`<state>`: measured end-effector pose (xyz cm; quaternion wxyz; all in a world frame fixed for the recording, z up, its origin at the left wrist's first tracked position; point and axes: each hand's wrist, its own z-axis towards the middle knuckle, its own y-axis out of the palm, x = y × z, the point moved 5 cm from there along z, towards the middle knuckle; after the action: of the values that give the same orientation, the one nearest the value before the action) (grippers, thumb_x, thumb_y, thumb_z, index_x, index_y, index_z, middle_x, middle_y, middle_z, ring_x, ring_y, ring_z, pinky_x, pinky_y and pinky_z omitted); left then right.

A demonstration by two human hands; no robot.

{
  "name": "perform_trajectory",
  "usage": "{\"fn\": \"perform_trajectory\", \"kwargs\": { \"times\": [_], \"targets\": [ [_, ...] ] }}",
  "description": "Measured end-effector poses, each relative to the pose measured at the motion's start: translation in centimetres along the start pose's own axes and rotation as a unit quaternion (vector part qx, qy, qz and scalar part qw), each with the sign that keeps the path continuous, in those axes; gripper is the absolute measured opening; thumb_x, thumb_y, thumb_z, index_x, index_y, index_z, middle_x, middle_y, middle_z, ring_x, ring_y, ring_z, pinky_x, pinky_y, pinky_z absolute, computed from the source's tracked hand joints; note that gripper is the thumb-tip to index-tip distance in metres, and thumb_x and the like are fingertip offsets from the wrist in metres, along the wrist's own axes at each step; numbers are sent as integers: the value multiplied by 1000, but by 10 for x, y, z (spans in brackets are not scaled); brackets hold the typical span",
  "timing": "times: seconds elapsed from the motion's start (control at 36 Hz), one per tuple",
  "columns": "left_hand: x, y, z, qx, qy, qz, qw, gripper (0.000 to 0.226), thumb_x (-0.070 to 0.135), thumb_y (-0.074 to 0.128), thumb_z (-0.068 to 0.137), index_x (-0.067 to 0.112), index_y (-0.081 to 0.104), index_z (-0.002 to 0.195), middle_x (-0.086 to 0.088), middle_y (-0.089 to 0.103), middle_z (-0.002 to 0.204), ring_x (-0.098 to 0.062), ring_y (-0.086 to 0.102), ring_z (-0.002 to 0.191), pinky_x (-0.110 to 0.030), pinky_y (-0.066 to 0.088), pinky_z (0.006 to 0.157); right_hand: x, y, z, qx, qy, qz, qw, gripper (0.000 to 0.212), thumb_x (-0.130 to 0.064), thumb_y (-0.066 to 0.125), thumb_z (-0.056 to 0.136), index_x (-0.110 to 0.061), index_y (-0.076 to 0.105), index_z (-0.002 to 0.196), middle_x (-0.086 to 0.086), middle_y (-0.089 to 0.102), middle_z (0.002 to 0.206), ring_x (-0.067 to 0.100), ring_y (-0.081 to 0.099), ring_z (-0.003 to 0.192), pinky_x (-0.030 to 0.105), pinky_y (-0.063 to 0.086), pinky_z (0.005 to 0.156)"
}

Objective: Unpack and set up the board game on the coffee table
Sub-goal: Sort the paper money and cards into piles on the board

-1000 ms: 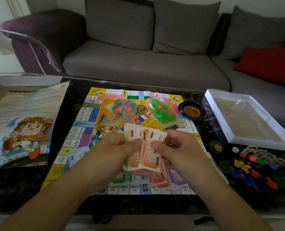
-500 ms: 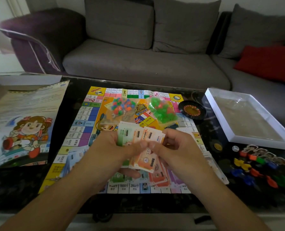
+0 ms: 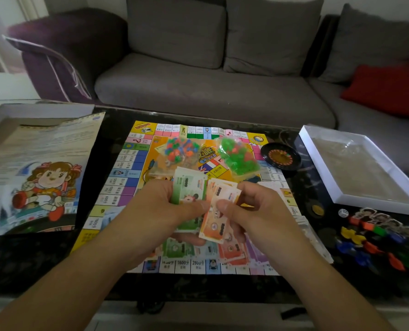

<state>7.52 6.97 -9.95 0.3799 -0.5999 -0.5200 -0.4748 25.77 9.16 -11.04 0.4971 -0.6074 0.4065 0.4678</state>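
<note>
I'm over the game board (image 3: 131, 177), which lies flat on the dark tabletop (image 3: 31, 256), and everything here sits around that board. My left hand (image 3: 158, 211) has its grip closed on a stack of green play money (image 3: 189, 189), thumb pressed across the top note, held just above the board's near half. My right hand (image 3: 258, 211) pinches the orange notes (image 3: 219, 218) between thumb and fingers; they fan out tilted, touching the green stack's right edge.

Below my hands, flat on the board's near edge, lie more sorted bills: a green pile (image 3: 177, 249), an orange pile (image 3: 232, 252) and a purple pile (image 3: 256, 253) side by side.

On the board's far middle rest two clear bags: the bag of mixed coloured pieces (image 3: 180, 149) on the left, the bag of green pieces (image 3: 239, 156) on its right.

Just off the board's far right corner sits a small black roulette wheel (image 3: 281, 156). Further right of the board lies the white box tray (image 3: 318, 149), and near it a white die (image 3: 342, 213) and a scatter of coloured pawns with character stand-ups (image 3: 375, 225).

Left of the board, the rules sheet with a cartoon girl (image 3: 43, 163) lies spread over the box lid (image 3: 12, 113). Beyond the board's far edge stands a grey sofa (image 3: 198, 91) with a red cushion (image 3: 385, 89).
</note>
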Motion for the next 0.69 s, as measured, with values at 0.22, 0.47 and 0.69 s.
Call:
{"fn": "perform_trajectory", "kwargs": {
  "times": [0.22,0.47,0.69],
  "targets": [
    [6,-27,1,86,-7,-6,996,16,12,72,95,8,75,110,-8,81,95,-24,80,89,-42,67,69,1,9,9,9,-6,38,999,16,-8,70,99,-13,73,84,24,66,69,31,54,55,46,50,60],
    [6,-83,8,186,-42,-125,974,22,15,57,106,0,64,121,-18,80,94,-30,80,87,-43,67,71,10,73,22,-48,56,-116,990,18,-16,77,95,-3,65,90,17,72,75,19,63,50,38,56,56],
    [10,-85,-5,144,-2,-110,983,19,7,51,107,5,64,121,-16,80,99,-30,80,92,-45,67,73,15,126,28,-87,60,-254,961,30,-25,76,95,4,70,98,13,65,81,22,63,70,34,54,66]
  ]
}}
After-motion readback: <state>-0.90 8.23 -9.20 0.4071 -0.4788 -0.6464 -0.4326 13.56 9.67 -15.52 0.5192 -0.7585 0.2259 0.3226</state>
